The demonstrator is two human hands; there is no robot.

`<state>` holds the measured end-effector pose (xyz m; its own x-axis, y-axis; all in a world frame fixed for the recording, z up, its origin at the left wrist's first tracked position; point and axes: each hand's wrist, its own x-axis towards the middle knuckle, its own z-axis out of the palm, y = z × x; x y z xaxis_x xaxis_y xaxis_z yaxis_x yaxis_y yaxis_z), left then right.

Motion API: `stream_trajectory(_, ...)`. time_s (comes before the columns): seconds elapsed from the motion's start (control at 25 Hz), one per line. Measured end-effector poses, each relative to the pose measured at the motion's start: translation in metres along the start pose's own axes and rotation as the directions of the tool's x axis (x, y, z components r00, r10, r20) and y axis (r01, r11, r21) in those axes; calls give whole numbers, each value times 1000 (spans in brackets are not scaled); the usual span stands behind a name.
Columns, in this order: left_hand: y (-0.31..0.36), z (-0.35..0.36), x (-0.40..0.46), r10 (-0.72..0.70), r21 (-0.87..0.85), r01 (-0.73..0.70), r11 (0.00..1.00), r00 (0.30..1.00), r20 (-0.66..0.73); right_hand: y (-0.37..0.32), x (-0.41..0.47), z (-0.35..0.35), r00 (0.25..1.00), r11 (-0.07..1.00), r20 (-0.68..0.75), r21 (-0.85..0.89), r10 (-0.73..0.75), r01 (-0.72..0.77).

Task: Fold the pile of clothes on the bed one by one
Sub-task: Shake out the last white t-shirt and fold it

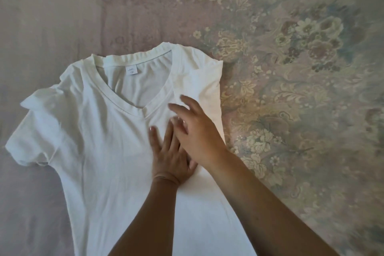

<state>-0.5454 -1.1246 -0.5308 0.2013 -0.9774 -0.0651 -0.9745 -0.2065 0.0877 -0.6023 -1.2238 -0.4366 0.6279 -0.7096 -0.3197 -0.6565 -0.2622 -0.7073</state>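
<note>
On the bed [291, 68], shirt [99, 141] lies face up, right side folded in, left sleeve still out. Left hand [172, 156] presses flat; right hand [195, 131] hovers, fingers spread, holding nothing. No pile visible.

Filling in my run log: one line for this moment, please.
white T-shirt: right side folded in | left hand: flat on shirt | right hand: open above

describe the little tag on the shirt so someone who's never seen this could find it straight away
Start at the white v-neck t-shirt spread face up on the floral bedspread. Look inside its open neckline, just below the back collar band. The label is a small pale rectangle with faint print, the only printed patch on the plain white cloth, well above both hands.
</note>
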Motion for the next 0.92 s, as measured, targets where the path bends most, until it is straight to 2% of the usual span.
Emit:
stream_trajectory(0.08,-1,2,0,0,-30,-1,1000,1000,-15,28,-9,14,987,963,-157,-268,-42,-2)
stream_trajectory(0.12,-1,3,-1,-1,-45,0,999,1000,-29,40,-8,20,984,924,-170,-381,-49,-20)
stream_trajectory(0.36,3,-2,1,-25,-53,20,998,996,-84,57,20,25,988,815,-149,-578,-50,-46)
stream_trajectory(0.48,1,0,1,-22,-44,20,999,998,-60,56,18,28,954,886,-239,-460,-179,51)
stream_trajectory(0.6,0,2,-1,1,-40,-2,999,999,-32,52,11,35,939,867,-138,-444,-314,224)
stream_trajectory(0.76,0,3,-1,-6,-48,3,999,998,-57,64,14,36,951,776,-44,-590,-306,222)
stream_trajectory(0.84,1,3,-1,-5,-40,2,999,998,-69,62,13,34,943,784,-51,-572,-328,242)
stream_trajectory(0.92,1,2,-1,-3,-32,0,999,997,-75,51,21,28,931,839,-140,-493,-336,229)
